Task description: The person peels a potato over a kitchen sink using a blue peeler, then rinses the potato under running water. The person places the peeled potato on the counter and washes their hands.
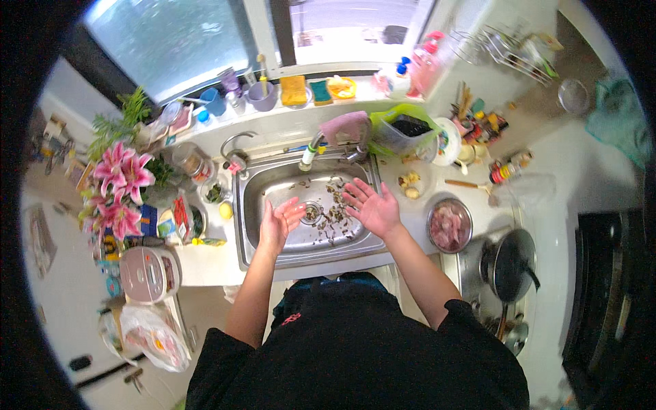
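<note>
Both my hands are raised over the stainless steel sink (266, 179), palms turned up and empty. My left hand (279, 223) is over the left part of the basin, beside the drain strainer (311, 212). Over the basin's right part is my right hand (375, 207), fingers spread. Dark brown scraps (333, 212) lie scattered on the basin floor and in the strainer. At the back of the sink stands the faucet (307, 158) with a white and green nozzle, and a pink cloth (344, 127) hangs over its neck.
A metal bowl of raw meat (450, 224), ginger pieces (410, 183) and a green bag-lined container (402, 128) stand right of the sink. Further right is a wok (512, 266). On the left are a rice cooker (148, 274), pink lilies (120, 174) and a yellow lemon-like item (225, 210). Sponges (293, 90) lie on the windowsill.
</note>
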Motion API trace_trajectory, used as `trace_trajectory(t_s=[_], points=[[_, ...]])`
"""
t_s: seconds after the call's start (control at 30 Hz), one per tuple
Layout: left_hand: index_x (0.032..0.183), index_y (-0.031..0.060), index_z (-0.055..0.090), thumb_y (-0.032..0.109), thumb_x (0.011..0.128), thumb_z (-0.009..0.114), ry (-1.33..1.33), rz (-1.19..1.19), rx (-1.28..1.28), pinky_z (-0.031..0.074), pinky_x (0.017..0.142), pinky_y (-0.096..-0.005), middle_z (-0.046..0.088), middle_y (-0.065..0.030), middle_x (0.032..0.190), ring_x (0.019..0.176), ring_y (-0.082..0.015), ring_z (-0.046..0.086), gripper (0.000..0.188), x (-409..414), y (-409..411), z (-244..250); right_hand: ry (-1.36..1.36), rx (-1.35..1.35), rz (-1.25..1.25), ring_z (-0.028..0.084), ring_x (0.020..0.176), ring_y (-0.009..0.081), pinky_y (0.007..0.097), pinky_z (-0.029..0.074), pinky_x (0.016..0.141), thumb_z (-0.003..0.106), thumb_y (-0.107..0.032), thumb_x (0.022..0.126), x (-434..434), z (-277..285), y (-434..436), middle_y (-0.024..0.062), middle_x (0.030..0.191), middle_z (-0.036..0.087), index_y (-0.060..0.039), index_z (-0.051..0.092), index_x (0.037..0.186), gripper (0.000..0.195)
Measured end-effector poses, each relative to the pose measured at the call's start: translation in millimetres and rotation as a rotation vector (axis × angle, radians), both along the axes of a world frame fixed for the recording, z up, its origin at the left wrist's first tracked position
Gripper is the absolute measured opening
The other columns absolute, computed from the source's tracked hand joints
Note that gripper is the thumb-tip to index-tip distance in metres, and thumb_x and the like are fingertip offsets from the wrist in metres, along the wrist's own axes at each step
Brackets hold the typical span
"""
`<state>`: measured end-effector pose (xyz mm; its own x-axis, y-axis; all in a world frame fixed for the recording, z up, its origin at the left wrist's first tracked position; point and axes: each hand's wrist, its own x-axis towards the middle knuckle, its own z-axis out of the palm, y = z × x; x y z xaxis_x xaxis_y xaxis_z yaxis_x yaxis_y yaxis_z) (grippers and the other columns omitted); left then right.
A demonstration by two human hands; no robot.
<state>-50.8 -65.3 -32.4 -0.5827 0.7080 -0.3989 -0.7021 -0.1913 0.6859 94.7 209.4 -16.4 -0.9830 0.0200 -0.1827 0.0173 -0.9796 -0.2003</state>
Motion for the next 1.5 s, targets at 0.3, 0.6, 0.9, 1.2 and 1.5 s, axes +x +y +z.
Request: trace_trajectory(t_s=[0.3, 0.6, 0.9, 1.2, 1.5], points=[[0.125, 0.0082, 0.059, 0.061, 0.101, 0.026, -0.124, 0.226, -0.365, 0.046, 0.081, -0.0307, 0.068, -0.0076, 0.109, 0.096, -0.0175, 0.063, 0.067, 79.5, -74.9, -44.3, -0.836, 0.003, 0.058, 0.058, 0.114, 0.0271, 0.0437, 0.047, 0.097, 0.050, -0.057, 0.092, -160.8, -140.2, 71.3, 0.0138, 0.121, 0.059, 0.0009, 0.046, 0.132, 0.071], [0.118, 0.0087, 0.061, 0.056, 0.102, 0.030, -0.240, 0.257, -0.555, 0.046, 0.079, -0.0323, 0.067, -0.0062, 0.103, 0.093, -0.0178, 0.062, 0.058, 105.5, -117.1, -49.2, -0.717, -0.261, -0.483, 0.059, 0.097, 0.0232, 0.0506, 0.040, 0.103, 0.058, -0.047, 0.089, -251.9, -209.4, 67.8, 0.0077, 0.101, 0.062, -0.0119, 0.050, 0.103, 0.039], [0.119, 0.0080, 0.060, 0.051, 0.104, 0.029, -0.220, 0.247, -0.614, 0.048, 0.079, -0.0314, 0.068, -0.0067, 0.104, 0.093, -0.0176, 0.064, 0.055, 79.7, -149.6, -55.3, -0.680, -0.103, -0.505, 0.056, 0.117, 0.0236, 0.0565, 0.024, 0.112, 0.047, -0.051, 0.096, -252.1, -225.1, 36.5, 0.0064, 0.103, 0.067, -0.0137, 0.052, 0.113, 0.041], [0.116, 0.0060, 0.063, 0.045, 0.105, 0.032, -0.038, 0.174, -0.685, 0.047, 0.078, -0.0288, 0.070, -0.0074, 0.101, 0.091, -0.0161, 0.065, 0.051, 47.7, -125.7, -49.2, -0.468, -0.069, -0.149, 0.057, 0.122, 0.0289, 0.0386, 0.049, 0.095, 0.062, -0.009, 0.092, -251.6, -221.3, -81.3, 0.0154, 0.125, 0.062, -0.0028, 0.056, 0.113, 0.022], [0.130, 0.0013, 0.056, 0.018, 0.094, 0.058, 0.909, 0.123, -0.563, 0.045, 0.094, -0.0336, 0.062, -0.0118, 0.122, 0.111, -0.0232, 0.059, 0.040, -86.1, 55.7, -75.1, -0.277, 0.143, 0.088, 0.061, 0.077, 0.0191, 0.0361, 0.049, 0.066, 0.068, -0.024, 0.087, -217.1, -217.3, -82.0, 0.0077, 0.086, 0.067, -0.0086, 0.068, 0.105, 0.024]])
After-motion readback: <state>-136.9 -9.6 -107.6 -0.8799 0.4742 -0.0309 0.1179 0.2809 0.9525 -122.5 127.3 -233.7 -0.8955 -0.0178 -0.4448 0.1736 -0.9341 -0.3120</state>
